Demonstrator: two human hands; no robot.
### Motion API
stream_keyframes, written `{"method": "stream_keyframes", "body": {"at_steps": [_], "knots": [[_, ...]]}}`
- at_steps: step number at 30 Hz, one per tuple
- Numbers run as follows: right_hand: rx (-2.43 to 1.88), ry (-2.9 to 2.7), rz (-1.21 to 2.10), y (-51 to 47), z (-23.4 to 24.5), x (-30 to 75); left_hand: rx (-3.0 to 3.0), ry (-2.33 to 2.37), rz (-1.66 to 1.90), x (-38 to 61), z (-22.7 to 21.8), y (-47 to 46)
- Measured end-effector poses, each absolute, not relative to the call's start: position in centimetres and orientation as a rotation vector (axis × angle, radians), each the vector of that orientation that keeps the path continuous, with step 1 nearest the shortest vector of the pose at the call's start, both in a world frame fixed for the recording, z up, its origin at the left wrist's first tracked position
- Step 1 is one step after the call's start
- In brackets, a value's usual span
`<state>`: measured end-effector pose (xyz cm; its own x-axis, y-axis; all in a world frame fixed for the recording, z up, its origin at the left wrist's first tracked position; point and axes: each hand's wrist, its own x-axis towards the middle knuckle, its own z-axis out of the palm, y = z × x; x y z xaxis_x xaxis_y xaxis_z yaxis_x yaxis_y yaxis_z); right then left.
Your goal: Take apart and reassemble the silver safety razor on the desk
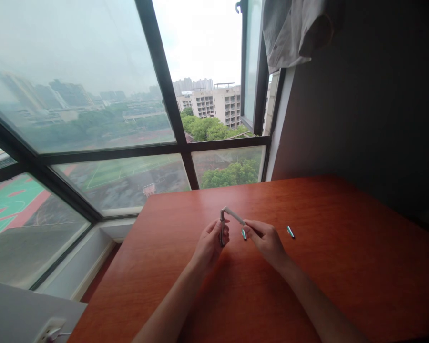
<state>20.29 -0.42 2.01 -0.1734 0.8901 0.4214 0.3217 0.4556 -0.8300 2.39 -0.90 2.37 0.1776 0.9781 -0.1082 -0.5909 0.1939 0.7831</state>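
Over a reddish wooden table [343, 267], both hands hold a small grey hinged device [226, 216] that stands folded open in an inverted V. My left hand [210, 243] grips its upright left half, fingers closed round it. My right hand [266, 240] pinches the slanted right half near its lower end. A small teal and silver cylinder, like a battery [243, 234], lies on the table just below the device between my hands. A second battery [290, 232] lies a little to the right of my right hand.
The table stands in a corner against a dark wall [372, 105] on the right. Large windows [93, 105] with dark frames fill the left and back. A pale cloth [293, 33] hangs at the top right. A white socket [50, 328] sits at the lower left.
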Motion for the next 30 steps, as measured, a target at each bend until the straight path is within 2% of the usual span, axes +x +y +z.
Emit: {"method": "stream_keyframes", "body": {"at_steps": [5, 17, 24, 30], "knots": [[-1.112, -1.676, 0.690, -0.3, 1.7, 20.3, 0.664, 0.694, 1.292, 2.6, 2.4, -0.9], [-0.965, -1.664, 0.930, -0.6, 1.7, 20.0, 0.692, 0.706, 1.307, 2.5, 2.3, -0.8], [-1.040, -1.660, 0.845, -0.3, 1.9, 20.2, 0.814, 0.825, 1.331, 2.1, 2.6, -0.8], [-1.109, -1.680, 0.710, 0.1, 1.6, 20.7, 1.159, 1.035, 1.313, 0.6, 2.9, -0.6]]}}
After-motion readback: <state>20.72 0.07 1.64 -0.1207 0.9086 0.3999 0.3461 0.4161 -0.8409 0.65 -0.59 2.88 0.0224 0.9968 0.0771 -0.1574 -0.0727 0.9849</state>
